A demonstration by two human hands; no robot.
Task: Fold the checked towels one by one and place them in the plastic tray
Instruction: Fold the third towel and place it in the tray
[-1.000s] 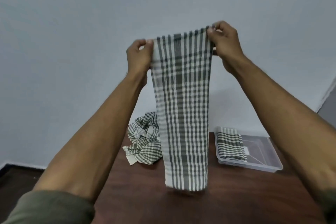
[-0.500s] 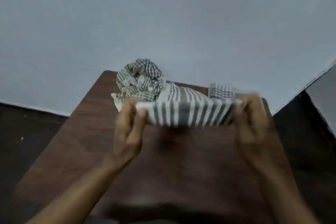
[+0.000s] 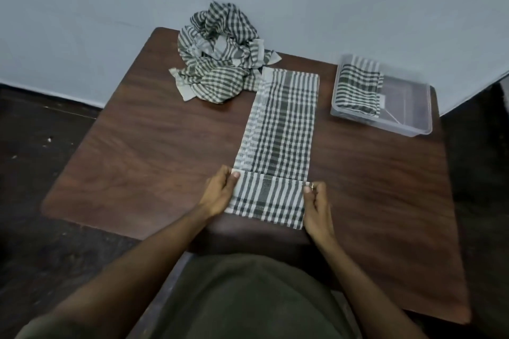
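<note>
Long checked towel [image 3: 281,129] flat on table [image 3: 137,146]; left hand [image 3: 220,192] and right hand [image 3: 316,206] pinch its folded-over near end. No legible writing.

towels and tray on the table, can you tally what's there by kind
Folded checked towel in the tray: 1
Checked towel being folded, near end pinched by the left hand and right hand: 1
Heap of crumpled checked towels, number inside unclear: 1
Clear plastic tray: 1
Total: 4
</note>
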